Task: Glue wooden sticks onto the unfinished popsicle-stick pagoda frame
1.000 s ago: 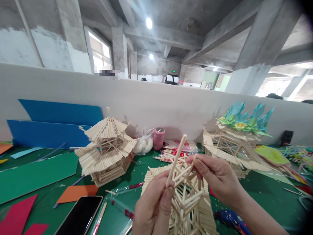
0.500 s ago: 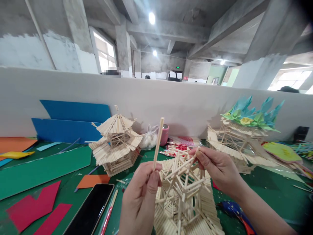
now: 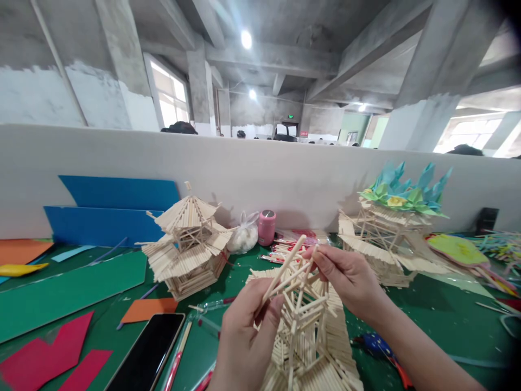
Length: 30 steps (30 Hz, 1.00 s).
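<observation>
In front of me stands a wooden-stick model (image 3: 313, 347), an open lattice tower over a roof of sticks laid side by side. My left hand (image 3: 250, 326) pinches a loose wooden stick (image 3: 290, 260) between thumb and fingers, tilted up to the right and close beside the lattice top. My right hand (image 3: 345, 271) is closed at the tower's upper right corner, thumb and forefinger pinched on a stick end there. Whether the loose stick touches the lattice I cannot tell.
A finished stick pavilion (image 3: 189, 244) stands left, another model with paper leaves (image 3: 391, 228) right. Around lie a phone (image 3: 148, 353), a blue glue gun (image 3: 376, 346), stick packs (image 3: 280, 250), a pink cup (image 3: 267, 228) and coloured sheets (image 3: 73, 277). A white partition (image 3: 301, 179) closes the back.
My left hand has moved right, toward the lattice, and its stick has tipped from upright to slanting right. My right hand keeps its pinch at the corner. The view has shifted slightly.
</observation>
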Tool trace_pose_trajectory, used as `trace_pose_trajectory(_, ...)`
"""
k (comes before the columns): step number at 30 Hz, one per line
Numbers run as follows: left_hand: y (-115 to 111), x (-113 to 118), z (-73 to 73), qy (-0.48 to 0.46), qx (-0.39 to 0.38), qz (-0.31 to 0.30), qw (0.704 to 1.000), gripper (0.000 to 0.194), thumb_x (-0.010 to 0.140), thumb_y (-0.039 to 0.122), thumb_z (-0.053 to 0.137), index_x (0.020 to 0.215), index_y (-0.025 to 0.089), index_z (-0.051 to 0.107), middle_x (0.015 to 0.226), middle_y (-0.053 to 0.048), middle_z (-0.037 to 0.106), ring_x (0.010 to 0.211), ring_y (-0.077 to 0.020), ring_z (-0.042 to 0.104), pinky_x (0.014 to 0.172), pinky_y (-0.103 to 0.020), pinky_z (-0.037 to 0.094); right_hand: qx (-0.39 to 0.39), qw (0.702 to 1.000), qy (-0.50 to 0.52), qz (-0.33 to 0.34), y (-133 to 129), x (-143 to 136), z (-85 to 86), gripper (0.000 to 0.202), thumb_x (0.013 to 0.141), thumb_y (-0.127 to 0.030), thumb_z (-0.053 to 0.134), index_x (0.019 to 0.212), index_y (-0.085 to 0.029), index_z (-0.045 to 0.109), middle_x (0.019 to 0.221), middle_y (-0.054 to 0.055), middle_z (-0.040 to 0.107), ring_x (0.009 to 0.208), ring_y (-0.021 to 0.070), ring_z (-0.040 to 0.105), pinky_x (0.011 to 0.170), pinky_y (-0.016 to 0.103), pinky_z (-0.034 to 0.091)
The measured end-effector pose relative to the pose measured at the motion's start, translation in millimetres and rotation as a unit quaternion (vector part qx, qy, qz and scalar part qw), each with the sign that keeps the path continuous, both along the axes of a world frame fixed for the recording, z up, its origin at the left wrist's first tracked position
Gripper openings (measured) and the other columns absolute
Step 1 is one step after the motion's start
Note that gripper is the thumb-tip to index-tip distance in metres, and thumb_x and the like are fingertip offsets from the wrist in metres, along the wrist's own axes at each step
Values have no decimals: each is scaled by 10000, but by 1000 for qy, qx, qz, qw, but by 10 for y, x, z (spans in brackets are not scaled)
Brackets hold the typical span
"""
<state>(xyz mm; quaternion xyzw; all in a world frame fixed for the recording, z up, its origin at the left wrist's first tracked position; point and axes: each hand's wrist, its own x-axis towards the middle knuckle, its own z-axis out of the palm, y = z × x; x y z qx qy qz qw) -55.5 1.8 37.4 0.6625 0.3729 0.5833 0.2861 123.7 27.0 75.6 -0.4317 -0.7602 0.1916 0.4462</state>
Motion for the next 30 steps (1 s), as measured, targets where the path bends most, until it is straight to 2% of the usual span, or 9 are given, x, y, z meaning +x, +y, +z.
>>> trace_pose_trajectory(9, 1, 64, -10, -55, -36, 13, 998, 139, 747, 162, 594, 851, 204, 677, 830, -5, 688, 719, -149, 606, 607, -203, 467, -1, 1000, 5, -1, 11, -7, -27, 287, 879, -334, 404, 716, -178, 583, 581, -35, 437, 520, 79, 399, 472, 183, 331)
trace_pose_trajectory(14, 7, 59, -11, -40, -28, 7, 999, 192, 764, 176, 579, 938, 206, 655, 878, -19, 688, 781, -165, 621, 667, -220, 489, 6, 1000, 8, -7, 11, -8, -32, 284, 875, -338, 407, 734, -178, 595, 591, -29, 469, 517, 78, 419, 469, 183, 346)
trace_pose_trajectory(18, 33, 36, -31, -1, 8, 0, 1000, 262, 781, 150, 549, 1026, 209, 620, 962, -48, 665, 864, -177, 614, 749, -253, 489, 15, 1000, 13, -8, 13, -6, -42, 287, 874, -332, 407, 719, -173, 588, 581, -26, 487, 510, 79, 436, 464, 179, 355)
trace_pose_trajectory(23, 56, -9, -37, 34, 42, -31, 998, 280, 790, 109, 513, 1035, 188, 623, 944, -72, 646, 852, -180, 607, 724, -267, 497, 17, 1000, 9, 8, 11, 11, -42, 302, 874, -338, 399, 701, -172, 582, 584, -20, 498, 509, 83, 445, 463, 180, 359)
trace_pose_trajectory(30, 68, 0, 5, -9, 14, -34, 999, 257, 775, 117, 546, 979, 216, 667, 886, -50, 661, 827, -178, 610, 715, -261, 486, 19, 1000, -1, 0, -5, 4, -30, 313, 876, -326, 403, 650, -174, 556, 560, -33, 447, 504, 81, 422, 464, 188, 339)
